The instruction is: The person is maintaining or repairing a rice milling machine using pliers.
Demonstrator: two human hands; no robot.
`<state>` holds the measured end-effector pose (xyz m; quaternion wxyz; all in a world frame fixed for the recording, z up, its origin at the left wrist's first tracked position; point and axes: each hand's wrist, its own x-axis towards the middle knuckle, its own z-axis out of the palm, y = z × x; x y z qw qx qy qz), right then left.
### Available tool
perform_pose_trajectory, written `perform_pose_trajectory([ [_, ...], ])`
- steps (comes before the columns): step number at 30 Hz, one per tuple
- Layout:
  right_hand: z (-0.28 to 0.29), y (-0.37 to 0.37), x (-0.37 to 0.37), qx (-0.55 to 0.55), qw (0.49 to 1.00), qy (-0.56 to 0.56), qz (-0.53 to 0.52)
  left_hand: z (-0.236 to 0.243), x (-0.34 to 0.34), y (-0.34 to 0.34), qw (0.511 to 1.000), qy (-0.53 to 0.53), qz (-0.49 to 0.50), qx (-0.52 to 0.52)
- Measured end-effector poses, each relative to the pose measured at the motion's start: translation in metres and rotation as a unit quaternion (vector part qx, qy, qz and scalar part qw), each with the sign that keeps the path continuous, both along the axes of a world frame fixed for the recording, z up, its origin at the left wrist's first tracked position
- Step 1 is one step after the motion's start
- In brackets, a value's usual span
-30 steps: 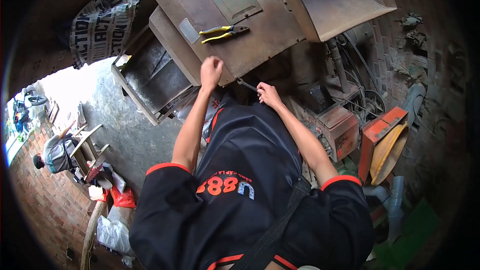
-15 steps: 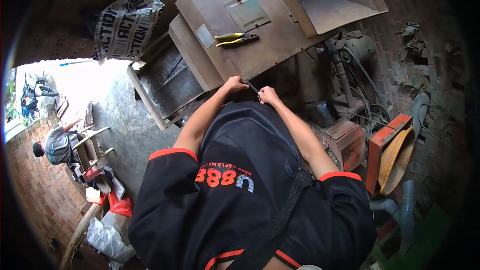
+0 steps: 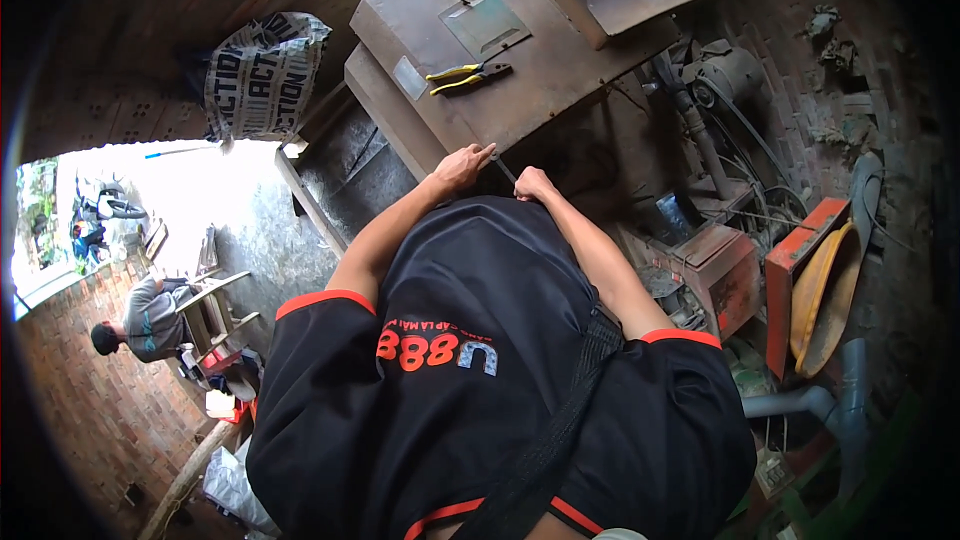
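A slim metal rod-like tool, perhaps a wrench, slants between my hands at the lower corner of a rusty brown sheet-metal machine. My right hand is closed in a fist around its near end. At the far end, my left hand has its fingertips pinched on the tool, right by the machine's edge. What the tool's tip bears on is too small to make out. Pliers with yellow-and-black handles lie on the machine's top panel, beyond my hands, near a greenish cover plate.
An open metal hopper rises at the far right, with a belt-driven motor below it. A red metal box and an orange-and-yellow guard stand to my right. At the left a person sits beside a wooden stool.
The view has shifted slightly. My left fingers have straightened a little at the tool's far end, and more of the shaft shows between my hands. The pliers stay on the panel.
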<state>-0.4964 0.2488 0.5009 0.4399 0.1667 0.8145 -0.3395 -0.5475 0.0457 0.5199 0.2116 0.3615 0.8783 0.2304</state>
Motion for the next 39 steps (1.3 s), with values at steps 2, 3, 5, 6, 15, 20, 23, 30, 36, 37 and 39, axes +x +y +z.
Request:
perform_pose_trajectory([
  [2, 0.002, -0.006, 0.000, 0.015, 0.999, -0.003, 0.032, 0.004, 0.000, -0.004, 0.999, 0.022, -0.034, -0.019],
  [3, -0.011, -0.003, 0.004, 0.011, 1.000, -0.008, 0.022, 0.010, -0.001, -0.002, 0.994, 0.032, -0.078, -0.071],
  [5, -0.031, 0.003, 0.008, -0.012, 1.000, 0.007, -0.026, 0.022, -0.003, 0.001, 0.978, 0.076, -0.138, -0.136],
  [6, -0.030, 0.002, 0.007, -0.017, 1.000, 0.009, -0.024, 0.021, -0.003, -0.003, 0.977, 0.075, -0.141, -0.142],
  [15, -0.039, 0.008, 0.026, -0.117, 0.969, 0.015, -0.217, 0.023, 0.006, 0.005, 0.959, 0.128, -0.163, -0.193],
  [20, -0.030, 0.016, 0.032, -0.171, 0.918, 0.029, -0.356, 0.009, 0.014, 0.011, 0.967, 0.146, -0.123, -0.170],
  [23, -0.023, 0.014, 0.033, -0.174, 0.916, 0.041, -0.358, 0.002, 0.017, 0.016, 0.972, 0.130, -0.101, -0.169],
  [30, -0.018, 0.018, 0.034, -0.171, 0.931, 0.080, -0.312, 0.001, 0.029, 0.015, 0.978, -0.055, -0.010, -0.201],
  [36, -0.019, 0.014, 0.032, -0.164, 0.972, 0.027, -0.168, 0.010, 0.030, 0.015, 0.977, -0.049, 0.025, -0.206],
  [37, -0.018, 0.011, 0.030, -0.154, 0.979, 0.022, -0.134, 0.011, 0.029, 0.015, 0.978, -0.045, 0.025, -0.201],
  [39, -0.018, 0.008, 0.027, -0.143, 0.982, 0.025, -0.120, 0.013, 0.030, 0.015, 0.978, -0.042, 0.025, -0.205],
])
